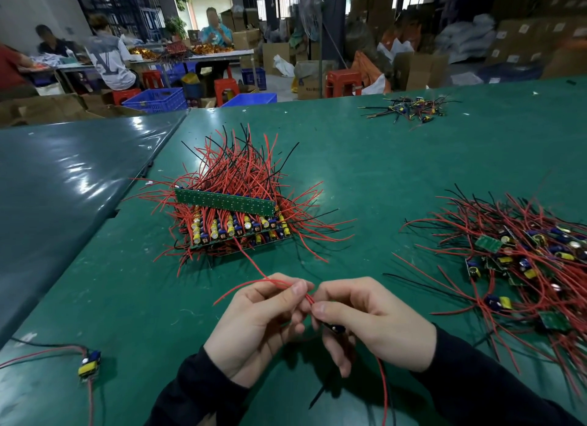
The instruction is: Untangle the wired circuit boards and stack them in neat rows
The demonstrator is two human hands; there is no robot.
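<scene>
I see the wired circuit board (337, 329) in play at 6 o'clock, low in the view, mostly hidden under the right hand (371, 322); only a dark bit of it shows below the thumb. That hand is curled around it, thumb and forefinger pinching its red wires (279, 284) where they leave the board. The left hand (257, 327) pinches the same 2 red strands just beside the right thumb, fingers bent around them. 1 strand runs up toward 12 o'clock, the other bows out toward 9. Another red lead and a black lead hang down from the right hand toward the bottom edge.

At 12 o'clock from my hands sits the neat stack of boards (236, 225), set in rows with yellow and blue parts showing, a long green strip of boards (224, 200) lying tilted across its top, red and black wires fanning out all around. At 3 o'clock lies the tangled pile of boards (521, 257). At 8 o'clock, near the edge, 1 loose board (89, 363) lies alone. Far off at 1 o'clock is a small heap of wire scraps (409, 108). All rest on the green table mat (381, 177).
</scene>
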